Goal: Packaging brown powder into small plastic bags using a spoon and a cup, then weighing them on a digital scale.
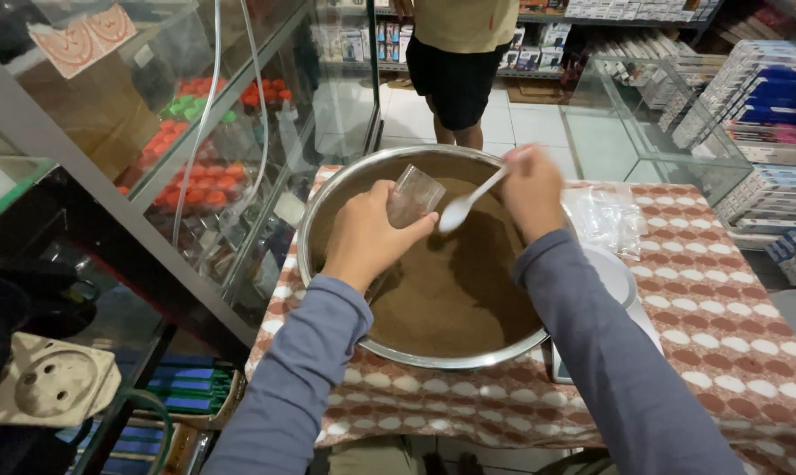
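A wide steel basin (327, 198) filled with fine brown powder (455, 290) sits on a table covered with a red and white patterned cloth (723, 308). My left hand (367, 233) holds a small clear plastic bag (414, 195) open above the powder. My right hand (531, 189) grips a white plastic spoon (468, 204), its bowl pointing toward the bag's mouth. Both arms wear grey-blue sleeves.
A pile of clear plastic bags (605, 215) lies right of the basin, beside a white scale (622, 281). A glass display case (195, 132) stands at the left, another (653, 123) at the back right. A person in black shorts (455, 70) stands beyond the table.
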